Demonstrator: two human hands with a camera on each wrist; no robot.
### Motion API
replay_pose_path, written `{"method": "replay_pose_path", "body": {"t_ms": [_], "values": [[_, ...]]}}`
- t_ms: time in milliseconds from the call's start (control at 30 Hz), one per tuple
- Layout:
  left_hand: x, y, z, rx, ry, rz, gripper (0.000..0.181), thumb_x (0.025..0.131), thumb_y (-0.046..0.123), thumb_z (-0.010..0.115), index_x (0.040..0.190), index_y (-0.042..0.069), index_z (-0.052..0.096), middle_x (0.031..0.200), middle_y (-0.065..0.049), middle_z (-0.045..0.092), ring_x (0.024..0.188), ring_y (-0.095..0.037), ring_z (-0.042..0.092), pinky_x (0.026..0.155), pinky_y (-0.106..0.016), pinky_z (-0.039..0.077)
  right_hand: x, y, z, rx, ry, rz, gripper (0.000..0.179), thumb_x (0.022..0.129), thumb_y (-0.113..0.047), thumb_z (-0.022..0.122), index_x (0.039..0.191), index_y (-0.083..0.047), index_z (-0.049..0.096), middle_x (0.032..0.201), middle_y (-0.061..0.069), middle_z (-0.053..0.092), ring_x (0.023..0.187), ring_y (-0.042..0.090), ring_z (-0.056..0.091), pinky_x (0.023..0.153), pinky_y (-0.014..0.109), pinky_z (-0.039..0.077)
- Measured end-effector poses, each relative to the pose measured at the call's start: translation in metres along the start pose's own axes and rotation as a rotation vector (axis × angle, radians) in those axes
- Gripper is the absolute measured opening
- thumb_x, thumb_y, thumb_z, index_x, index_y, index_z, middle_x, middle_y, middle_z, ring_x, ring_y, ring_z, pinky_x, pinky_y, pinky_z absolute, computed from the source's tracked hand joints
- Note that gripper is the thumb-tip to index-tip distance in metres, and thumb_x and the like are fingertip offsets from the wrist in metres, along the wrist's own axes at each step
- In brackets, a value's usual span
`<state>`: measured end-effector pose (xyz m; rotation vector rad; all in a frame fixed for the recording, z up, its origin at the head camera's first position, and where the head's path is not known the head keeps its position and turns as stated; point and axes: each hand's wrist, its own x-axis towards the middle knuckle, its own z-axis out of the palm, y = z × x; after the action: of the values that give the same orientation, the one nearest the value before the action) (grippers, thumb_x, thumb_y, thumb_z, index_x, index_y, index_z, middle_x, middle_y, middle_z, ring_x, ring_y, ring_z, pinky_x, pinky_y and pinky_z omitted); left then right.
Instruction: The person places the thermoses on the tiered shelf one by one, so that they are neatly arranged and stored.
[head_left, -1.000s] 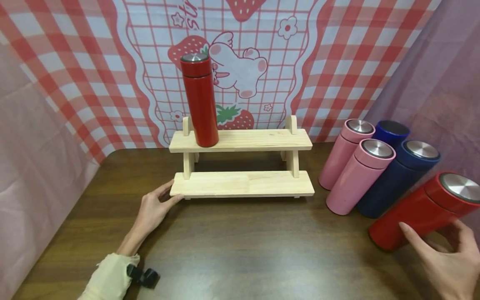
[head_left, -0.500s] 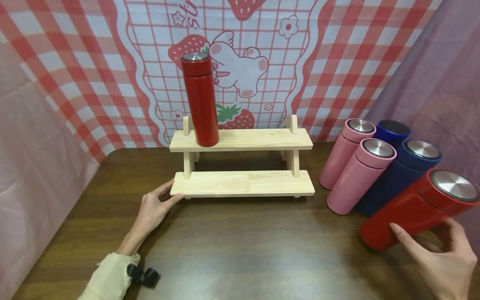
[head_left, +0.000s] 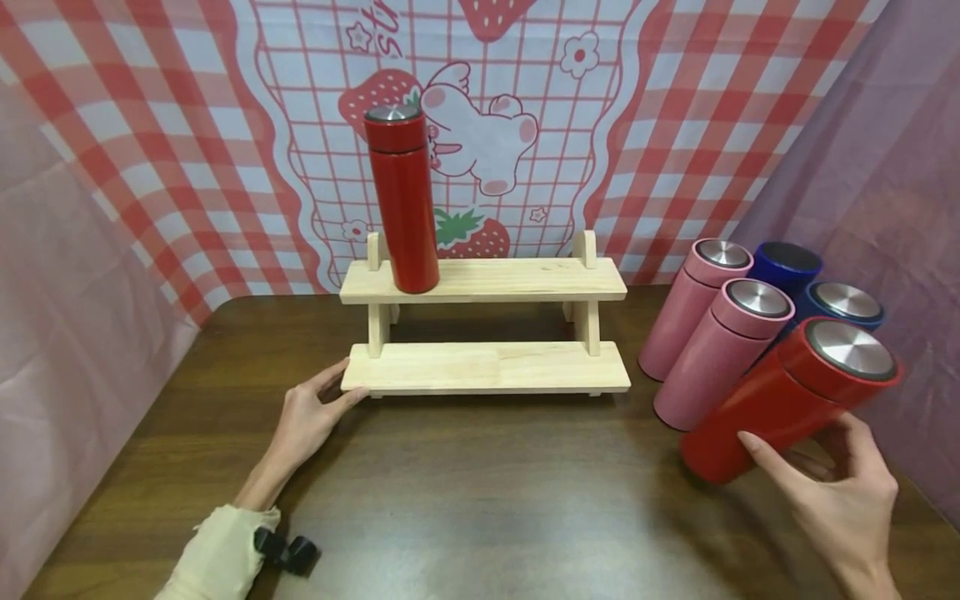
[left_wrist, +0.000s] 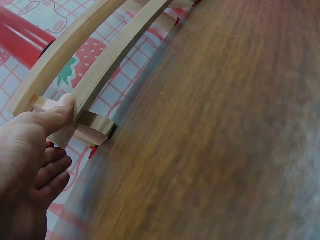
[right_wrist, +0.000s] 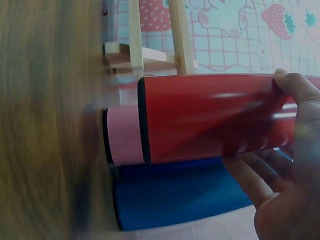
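My right hand (head_left: 843, 487) grips a red thermos bottle (head_left: 780, 408) with a steel-topped lid, thumb on one side and fingers on the other. In the right wrist view the bottle's dark base hangs off the table. My left hand (head_left: 311, 417) pinches the left end of the lower board of a two-tier wooden rack (head_left: 487, 367); in the left wrist view its thumb (left_wrist: 62, 112) lies on top with the fingers underneath. Another red thermos bottle (head_left: 405, 204) stands upright at the left of the rack's upper board.
Right of the rack stand two pink bottles (head_left: 723, 350), a bright blue one (head_left: 787, 262) and a navy one (head_left: 843, 304), the last partly hidden by the held bottle. A patterned cloth (head_left: 675, 125) hangs behind the brown table (head_left: 480, 500).
My right hand has carried the red thermos bottle leftward, so that it now overlaps the navy bottle in the head view. My left hand keeps its hold on the rack.
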<state>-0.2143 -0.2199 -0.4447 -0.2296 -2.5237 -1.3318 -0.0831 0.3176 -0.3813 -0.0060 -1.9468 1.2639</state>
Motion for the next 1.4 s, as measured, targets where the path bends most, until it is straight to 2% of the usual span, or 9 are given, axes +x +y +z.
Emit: {"method": "replay_pose_path", "body": {"t_ms": [133, 367, 567, 800, 1167, 1400], "values": [[0.000, -0.001, 0.000, 0.001, 0.002, 0.008, 0.060, 0.094, 0.020, 0.081, 0.141, -0.008, 0.058, 0.132, -0.027, 0.064, 0.119, -0.038, 0.065, 0.097, -0.049, 0.055, 0.003, 0.000, 0.008, 0.040, -0.028, -0.048, 0.068, 0.063, 0.033, 0.076, 0.127, 0.019, 0.058, 0.106, 0.003, 0.073, 0.093, 0.009, 0.070, 0.073, 0.014, 0.057], [0.000, -0.002, 0.001, 0.005, 0.001, 0.015, 0.060, 0.093, 0.019, 0.081, 0.141, -0.008, 0.058, 0.131, -0.027, 0.064, 0.117, -0.038, 0.066, 0.096, -0.050, 0.055, 0.007, -0.004, 0.021, -0.026, -0.076, -0.076, 0.067, 0.063, 0.030, 0.078, 0.126, 0.018, 0.059, 0.103, -0.006, 0.072, 0.089, 0.004, 0.069, 0.074, 0.012, 0.056], [0.001, 0.000, 0.000, 0.006, 0.009, 0.016, 0.059, 0.093, 0.018, 0.082, 0.140, -0.008, 0.059, 0.130, -0.027, 0.065, 0.117, -0.038, 0.066, 0.096, -0.050, 0.055, 0.013, -0.006, 0.033, 0.098, -0.098, -0.144, 0.066, 0.062, 0.032, 0.076, 0.125, 0.020, 0.058, 0.106, 0.004, 0.072, 0.093, 0.010, 0.069, 0.075, 0.013, 0.056], [0.001, 0.000, 0.001, 0.010, 0.001, 0.007, 0.060, 0.092, 0.018, 0.082, 0.141, -0.008, 0.058, 0.130, -0.026, 0.065, 0.118, -0.038, 0.066, 0.097, -0.049, 0.054, 0.018, -0.012, 0.043, 0.029, -0.120, -0.127, 0.068, 0.062, 0.031, 0.079, 0.126, 0.018, 0.058, 0.107, -0.001, 0.071, 0.095, 0.008, 0.068, 0.074, 0.014, 0.057], [0.001, -0.001, 0.000, 0.013, 0.010, 0.007, 0.060, 0.092, 0.018, 0.082, 0.140, -0.008, 0.059, 0.130, -0.027, 0.065, 0.117, -0.038, 0.066, 0.097, -0.050, 0.054, 0.028, -0.018, 0.060, 0.092, -0.149, -0.168, 0.069, 0.062, 0.031, 0.079, 0.127, 0.016, 0.059, 0.110, 0.001, 0.072, 0.096, 0.010, 0.068, 0.073, 0.014, 0.057], [0.001, -0.002, 0.000, 0.018, 0.009, 0.005, 0.060, 0.092, 0.018, 0.082, 0.141, -0.008, 0.059, 0.130, -0.027, 0.065, 0.117, -0.038, 0.067, 0.096, -0.050, 0.055, 0.034, -0.022, 0.069, 0.066, -0.174, -0.193, 0.069, 0.062, 0.027, 0.082, 0.126, 0.013, 0.061, 0.108, -0.002, 0.072, 0.089, 0.007, 0.067, 0.071, 0.012, 0.056]]}}
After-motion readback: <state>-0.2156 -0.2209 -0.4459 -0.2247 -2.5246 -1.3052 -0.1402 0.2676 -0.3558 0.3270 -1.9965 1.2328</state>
